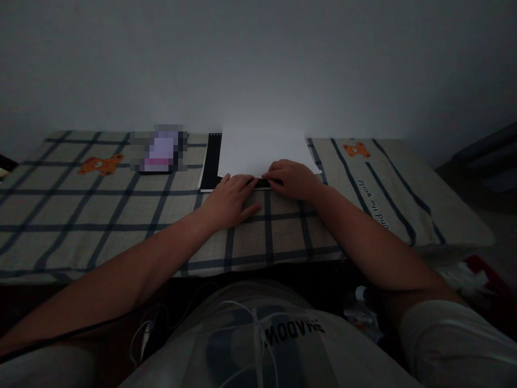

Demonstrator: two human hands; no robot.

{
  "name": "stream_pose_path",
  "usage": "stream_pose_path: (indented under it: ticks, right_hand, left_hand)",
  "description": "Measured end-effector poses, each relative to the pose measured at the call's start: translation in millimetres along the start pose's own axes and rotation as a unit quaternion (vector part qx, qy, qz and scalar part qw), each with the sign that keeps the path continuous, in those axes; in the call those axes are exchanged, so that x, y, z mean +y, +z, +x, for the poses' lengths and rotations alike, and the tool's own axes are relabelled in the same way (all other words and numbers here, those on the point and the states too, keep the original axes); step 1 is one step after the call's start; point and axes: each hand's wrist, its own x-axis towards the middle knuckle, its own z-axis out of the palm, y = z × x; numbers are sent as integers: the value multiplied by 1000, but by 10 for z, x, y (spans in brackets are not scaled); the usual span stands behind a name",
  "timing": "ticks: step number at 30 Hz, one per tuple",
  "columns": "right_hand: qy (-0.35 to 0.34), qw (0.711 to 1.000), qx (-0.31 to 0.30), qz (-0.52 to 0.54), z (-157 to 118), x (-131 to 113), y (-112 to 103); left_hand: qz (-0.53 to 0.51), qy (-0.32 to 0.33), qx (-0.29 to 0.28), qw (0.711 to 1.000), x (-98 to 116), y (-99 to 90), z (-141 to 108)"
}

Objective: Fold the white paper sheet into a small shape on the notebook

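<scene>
Two bare hands are coming together low on a white sheet (262, 151), which is lying over a black-covered pad (210, 167) at the far side of the counter (133, 215), close against the pale wall (258, 64). The left hand (228, 202) is resting palm down at the sheet's near edge, fingers slightly apart, thumb standing well out to the side over the cloth; that grip is looking loose and open, closing on nothing. Over on the right, the right hand (294, 182) is bending its fingers onto the near edge, fingertips almost meeting the left hand's, and in this dim light I cannot tell whether its grip is pinching the paper or just pressing on it. The pad is showing its black cover along the left and in a thin strip between the hands, a row of small holes running along its far edge. Left of it, a phone (161, 152) is lying apart, its screen glowing lilac behind the blurring. One orange bear (100, 164) is decorating the checked cloth beyond the phone, another (356, 150) is sitting to the right, and printed lettering is running below that one.
</scene>
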Motion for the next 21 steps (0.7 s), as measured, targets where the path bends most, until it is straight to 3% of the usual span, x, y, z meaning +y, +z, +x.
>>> stream_pose_path:
  ticks: [21]
  right_hand:
    - [4, 1000, 5, -17, 6, -12, 49]
  left_hand:
    - [44, -26, 45, 998, 34, 20, 26]
